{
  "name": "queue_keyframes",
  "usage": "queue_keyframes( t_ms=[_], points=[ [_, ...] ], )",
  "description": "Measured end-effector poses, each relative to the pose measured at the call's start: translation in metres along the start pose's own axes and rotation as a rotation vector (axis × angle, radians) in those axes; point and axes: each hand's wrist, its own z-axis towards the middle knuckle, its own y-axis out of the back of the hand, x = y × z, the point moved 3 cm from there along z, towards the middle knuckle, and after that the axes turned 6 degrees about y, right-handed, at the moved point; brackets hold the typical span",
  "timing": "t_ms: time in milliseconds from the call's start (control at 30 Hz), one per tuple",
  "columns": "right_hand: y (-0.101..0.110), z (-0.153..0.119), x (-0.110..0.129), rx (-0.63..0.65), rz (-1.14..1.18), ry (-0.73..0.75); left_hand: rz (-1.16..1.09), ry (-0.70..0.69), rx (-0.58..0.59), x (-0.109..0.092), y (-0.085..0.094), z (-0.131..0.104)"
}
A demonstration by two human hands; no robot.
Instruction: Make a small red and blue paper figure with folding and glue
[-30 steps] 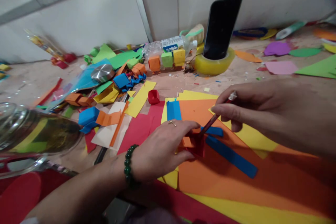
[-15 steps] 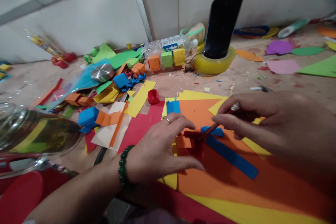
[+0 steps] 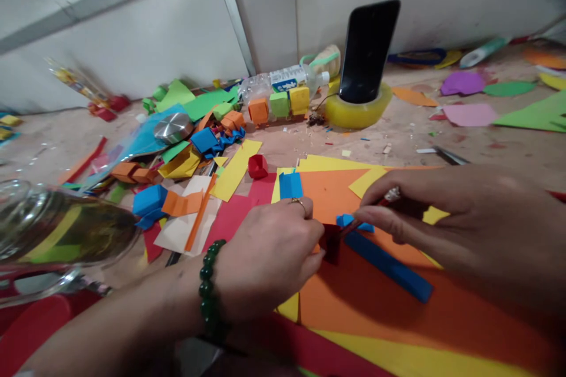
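My left hand [image 3: 274, 253], with a green bead bracelet [image 3: 207, 283] at the wrist, has its thumb and fingers closed on a small folded red paper piece [image 3: 331, 241]. A sliver of orange shows at the fingertips; the rest of that piece is covered. My right hand [image 3: 433, 218] grips a slim dark red pencil [image 3: 351, 225], whose tip meets the red paper. Beneath both hands lies a large orange sheet [image 3: 375, 318]. A long blue paper strip [image 3: 389, 265] and a short folded blue piece [image 3: 356, 222] rest on it, close to the pencil.
A phone [image 3: 369, 50] leans upright in a yellow tape roll [image 3: 358, 112]. Behind the row of paper cubes [image 3: 279, 105] lies a plastic bottle [image 3: 287, 78]. At left is a glass jar [image 3: 66, 224] with liquid; scissors [image 3: 448, 156] lie beyond my right hand.
My left hand has gone from spread fingers around the red and orange paper to a closed grip on it. The right hand keeps the pencil at the paper, nearly unmoved.
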Motion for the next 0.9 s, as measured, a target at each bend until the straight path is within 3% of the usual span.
queue_keyframes(
  t_ms=[267,900],
  points=[
    [0.0,-0.004,0.004,0.028,0.003,-0.03,0.167,-0.018,0.033,-0.009,0.005,0.011],
    [0.002,0.0,-0.004,-0.014,0.029,0.024,-0.094,-0.004,0.109,-0.004,-0.004,0.014]
  ],
)
